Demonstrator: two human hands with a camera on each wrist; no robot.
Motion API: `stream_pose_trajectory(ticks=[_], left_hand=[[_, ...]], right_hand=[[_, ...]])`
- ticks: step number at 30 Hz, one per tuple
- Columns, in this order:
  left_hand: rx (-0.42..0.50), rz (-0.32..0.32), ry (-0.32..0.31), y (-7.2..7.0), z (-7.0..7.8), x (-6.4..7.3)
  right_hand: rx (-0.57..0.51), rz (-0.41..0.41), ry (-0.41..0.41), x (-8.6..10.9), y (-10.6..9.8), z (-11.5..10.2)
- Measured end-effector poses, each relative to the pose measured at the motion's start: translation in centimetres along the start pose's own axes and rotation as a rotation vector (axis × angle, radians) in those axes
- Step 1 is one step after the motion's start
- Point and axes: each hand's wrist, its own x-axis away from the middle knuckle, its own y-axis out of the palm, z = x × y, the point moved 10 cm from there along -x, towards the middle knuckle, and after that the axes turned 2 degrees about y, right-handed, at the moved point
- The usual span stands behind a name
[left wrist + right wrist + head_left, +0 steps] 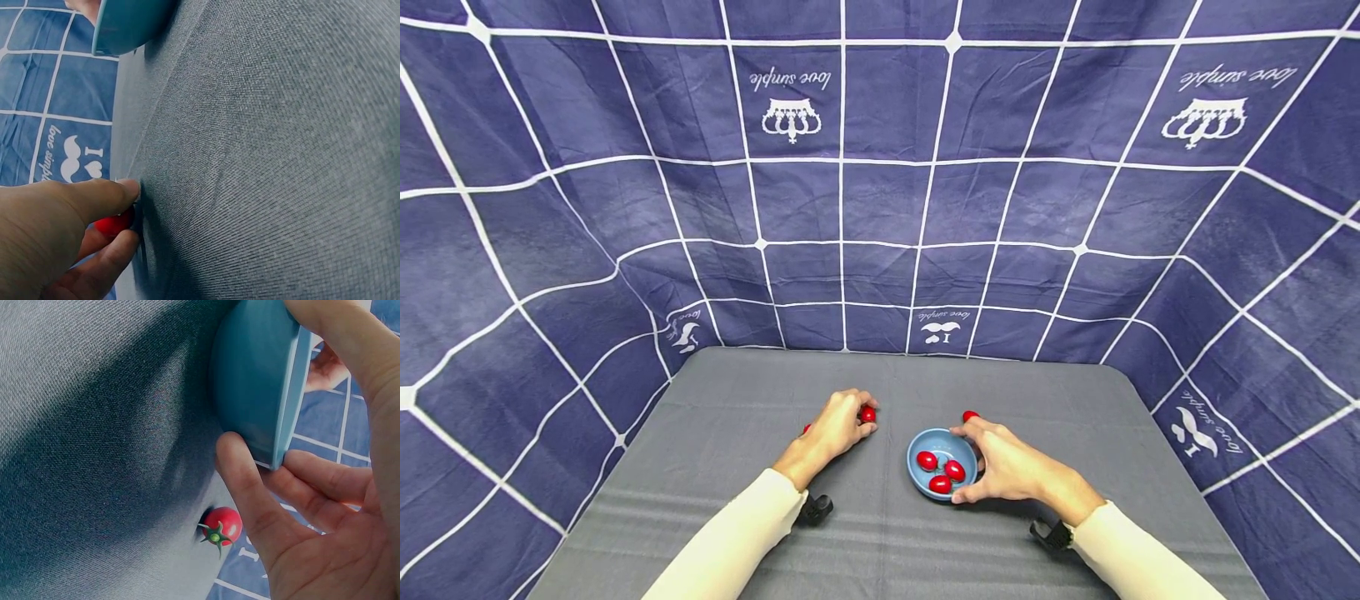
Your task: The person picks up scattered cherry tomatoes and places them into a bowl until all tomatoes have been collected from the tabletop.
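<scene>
My left hand has its thumb and fingers around a red cherry tomato low over the grey cloth. In the left wrist view the same cherry tomato shows between thumb and fingertips. To the right, a small blue bowl holds three cherry tomatoes. My right hand grips this bowl by its right side, thumb at the near rim and fingers at the far side. From the right wrist view, the bowl looks close to the cloth.
One cherry tomato lies just beyond the right hand's fingers; its green stem shows in the right wrist view. Another, mostly hidden tomato peeks out behind the left hand. A blue checked curtain surrounds the grey table.
</scene>
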Motion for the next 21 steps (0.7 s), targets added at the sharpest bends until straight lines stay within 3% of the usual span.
stream_pose_trajectory(ticks=[11, 16, 20, 21], left_hand=[[-0.044, -0.019, -0.027, 1.2, -1.1, -0.1], [-0.021, -0.022, -0.018, 1.6, -1.5, -0.2], [0.023, -0.002, 0.001, 1.4, -1.5, -0.1], [0.021, 0.006, 0.015, 0.5, -0.6, 0.1]], right_hand=[[0.000, -0.005, 0.006, 0.0, 0.0, 0.0], [-0.003, 0.000, -0.002, 0.0, -0.1, 0.0], [-0.005, 0.004, -0.009, -0.1, -0.1, 0.0], [-0.005, 0.004, -0.009, -0.1, -0.1, 0.0]])
